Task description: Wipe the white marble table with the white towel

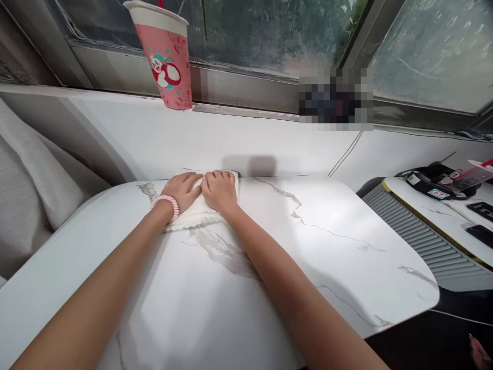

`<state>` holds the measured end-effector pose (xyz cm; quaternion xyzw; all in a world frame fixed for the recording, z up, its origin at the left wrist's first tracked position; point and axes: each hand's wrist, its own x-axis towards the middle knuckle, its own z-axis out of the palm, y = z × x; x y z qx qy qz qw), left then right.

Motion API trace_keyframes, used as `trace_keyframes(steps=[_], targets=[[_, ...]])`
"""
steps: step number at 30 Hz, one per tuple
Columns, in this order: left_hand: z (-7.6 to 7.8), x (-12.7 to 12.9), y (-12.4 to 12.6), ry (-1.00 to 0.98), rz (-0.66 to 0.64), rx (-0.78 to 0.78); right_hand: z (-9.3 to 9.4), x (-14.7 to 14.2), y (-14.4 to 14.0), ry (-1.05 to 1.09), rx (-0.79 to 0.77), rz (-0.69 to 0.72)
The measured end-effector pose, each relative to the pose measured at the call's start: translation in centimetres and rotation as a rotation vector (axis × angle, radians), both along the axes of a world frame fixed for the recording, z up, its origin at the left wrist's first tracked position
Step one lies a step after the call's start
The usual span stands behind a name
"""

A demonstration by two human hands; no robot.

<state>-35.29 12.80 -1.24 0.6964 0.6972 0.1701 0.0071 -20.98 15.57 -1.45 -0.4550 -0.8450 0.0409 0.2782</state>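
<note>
A white cloth lies folded on the white marble-patterned table, at its far edge by the wall. Flat on the cloth's left part rests my left hand, fingers stretched and a little apart, with a pink coiled band around the wrist. My right hand presses on the cloth's upper right part, its fingers bent and close together over it. The two hands touch or nearly touch near the thumbs. Much of the cloth is hidden beneath them.
A pink paper cup with a red straw stands on the window ledge. To its right is a blurred-out patch. A grey fabric cover hangs at left. On the right, a side table holds a black tray, phones and a clear cup.
</note>
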Motion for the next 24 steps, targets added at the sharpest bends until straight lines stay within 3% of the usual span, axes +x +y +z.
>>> trace_keyframes(steps=[7,14,19,24], targets=[[0.6,-2.0,1.9,-0.025,0.055,-0.032,0.0,-2.3,2.3,-0.002,0.062,-0.026],[0.1,-1.6,1.6,0.029,0.068,-0.004,-0.1,-2.1,2.1,-0.056,0.055,-0.016],[0.2,-0.1,-1.3,0.077,0.134,-0.007,-0.4,-1.0,-0.3,-0.034,0.088,0.05],[0.6,2.4,-7.0,0.131,0.19,-0.032,-0.3,0.5,-4.7,-0.028,0.08,0.112]])
